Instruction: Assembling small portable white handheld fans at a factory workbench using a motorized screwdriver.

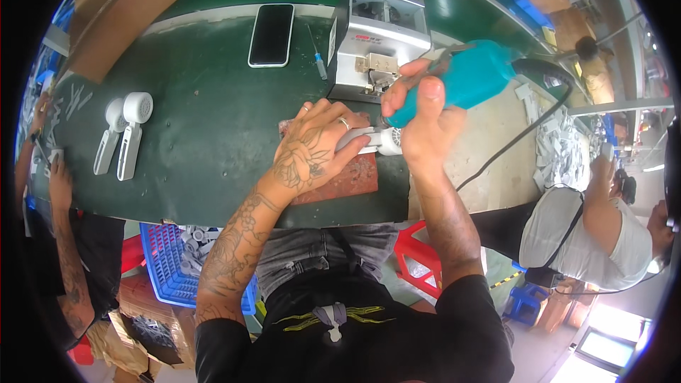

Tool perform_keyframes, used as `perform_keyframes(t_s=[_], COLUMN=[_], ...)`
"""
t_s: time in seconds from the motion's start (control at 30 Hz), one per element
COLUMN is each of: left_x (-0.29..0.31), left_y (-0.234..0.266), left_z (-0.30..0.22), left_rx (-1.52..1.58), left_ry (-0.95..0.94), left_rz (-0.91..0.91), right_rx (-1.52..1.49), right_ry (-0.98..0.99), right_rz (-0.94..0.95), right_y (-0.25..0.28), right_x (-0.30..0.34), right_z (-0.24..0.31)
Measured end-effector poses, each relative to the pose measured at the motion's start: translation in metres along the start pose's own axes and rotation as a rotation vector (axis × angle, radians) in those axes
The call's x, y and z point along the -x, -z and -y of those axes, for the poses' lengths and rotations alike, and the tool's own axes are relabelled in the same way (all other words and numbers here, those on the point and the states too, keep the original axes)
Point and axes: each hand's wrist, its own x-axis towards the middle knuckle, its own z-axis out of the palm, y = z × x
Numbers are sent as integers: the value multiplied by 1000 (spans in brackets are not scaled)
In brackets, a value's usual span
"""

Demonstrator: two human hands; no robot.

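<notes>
My left hand presses a white handheld fan down on a reddish-brown pad; its fingers close over the fan's handle. The fan's round grilled head sticks out past the fingertips. Wrapped round a teal corded power tool, my right hand keeps it just above the fan's head. The tool lies slanted, its narrow end toward the fan. That tip is partly hidden by my fingers, so contact cannot be told. Two similar white fans, a nearer one and one behind, lie to the left.
A grey metal machine stands behind my hands, beside a blue-handled screwdriver and a phone. The black cable crosses the right side. White parts pile up there. Co-workers sit on both sides; a blue basket is below.
</notes>
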Motion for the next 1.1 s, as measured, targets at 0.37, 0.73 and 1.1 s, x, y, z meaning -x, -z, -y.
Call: perform_keyframes(t_s=[0.37,0.73,1.1], left_x=[-2,0,0], left_y=[1,-5,-5], left_z=[0,2,2], left_rx=[29,-45,-57], left_ry=[6,-4,2], left_rz=[26,0,3], right_rx=[74,80,168], right_ry=[-10,-18,-69], right_rz=[26,90,66], right_y=[5,7,5], right_x=[-1,5,1], right_z=[5,-16,-9])
